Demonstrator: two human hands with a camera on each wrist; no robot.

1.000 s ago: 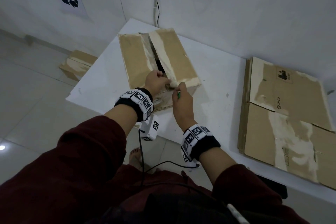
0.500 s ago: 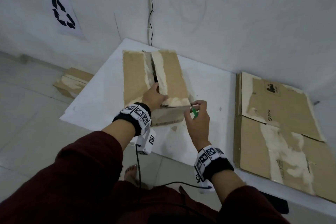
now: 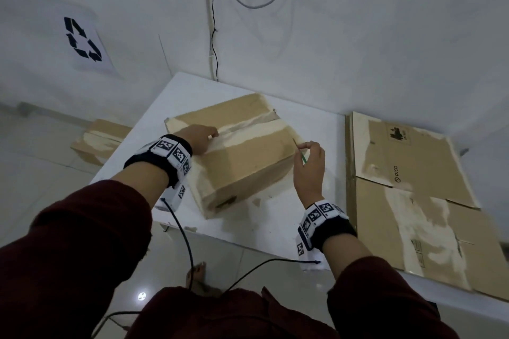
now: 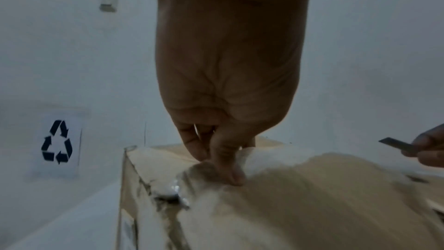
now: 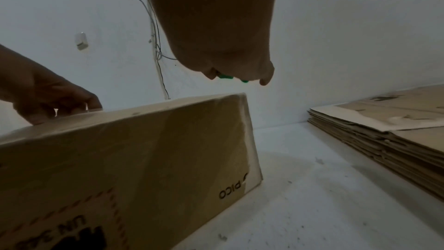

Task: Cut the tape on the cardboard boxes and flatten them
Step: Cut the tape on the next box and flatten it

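On the floor at far left lies a taped brown cardboard box (image 3: 96, 140), below a white paper recycling sign (image 3: 82, 41) on the wall. Your left hand (image 3: 197, 137) rests on top of the brown cardboard box (image 3: 242, 162) that stands on the white table (image 3: 308, 217); its fingertips (image 4: 236, 176) press down at the pale tape strip (image 3: 256, 129) running along the lid, and the grip holds nothing. Just beside the box's right edge, your right hand (image 3: 309, 168) hovers clear of the cardboard, its grip pinched on a thin green-handled blade (image 3: 298, 150). Farther right on the table lies a stack of flattened brown cardboard boxes (image 3: 418, 201).
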